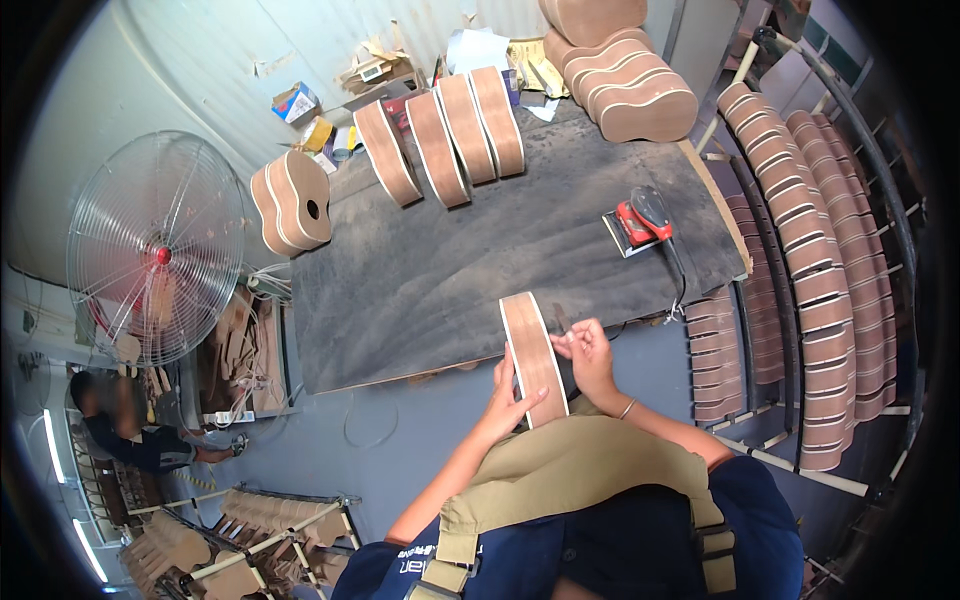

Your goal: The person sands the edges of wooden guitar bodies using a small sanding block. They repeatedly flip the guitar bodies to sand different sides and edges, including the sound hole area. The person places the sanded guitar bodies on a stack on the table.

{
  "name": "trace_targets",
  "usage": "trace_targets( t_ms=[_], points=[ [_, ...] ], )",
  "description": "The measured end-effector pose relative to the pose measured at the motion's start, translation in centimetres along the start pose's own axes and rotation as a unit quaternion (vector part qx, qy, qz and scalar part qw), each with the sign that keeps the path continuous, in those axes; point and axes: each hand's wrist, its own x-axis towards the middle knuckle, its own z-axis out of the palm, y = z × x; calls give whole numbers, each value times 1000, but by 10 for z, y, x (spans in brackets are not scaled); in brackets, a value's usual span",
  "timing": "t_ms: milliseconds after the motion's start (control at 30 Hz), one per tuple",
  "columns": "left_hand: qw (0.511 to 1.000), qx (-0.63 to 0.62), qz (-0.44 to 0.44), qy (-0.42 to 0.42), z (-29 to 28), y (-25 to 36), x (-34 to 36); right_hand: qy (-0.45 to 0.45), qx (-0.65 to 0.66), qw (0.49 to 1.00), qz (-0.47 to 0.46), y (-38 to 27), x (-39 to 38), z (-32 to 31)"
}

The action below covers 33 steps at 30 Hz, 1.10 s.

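A small wooden guitar body [532, 350] with pale edge binding stands on its edge at the near side of the workbench, its curved side facing up. My left hand [508, 402] grips it low down, the thumb across its side. Just right of the body, my right hand [590, 358] is closed, fingertips pinching a small thin brown strip [561, 318] close to the binding. What kind of piece the strip is I cannot make out. A tan apron [590, 455] covers my lap behind the body.
The dark workbench [400, 300] carries a red and black electric sander [640, 220] with a cord at right. Several guitar bodies [468, 130] stand at the back, with more stacked [635, 95] at back right. A rack of bodies [800, 270] is at right, a large fan [155, 250] at left.
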Motion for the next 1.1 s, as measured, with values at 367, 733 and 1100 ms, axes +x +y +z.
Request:
trace_targets(
  t_ms=[367,733,1100],
  points=[
    [964,91,72,240,-95,31,115,-151,-336,924,-101,-77,128,51],
    [993,106,50,7,-127,68,121,-338,-361,869,8,-100,150,65],
    [991,125,34,-21,-134,78,123,-359,-331,873,6,-98,154,58]
  ],
)
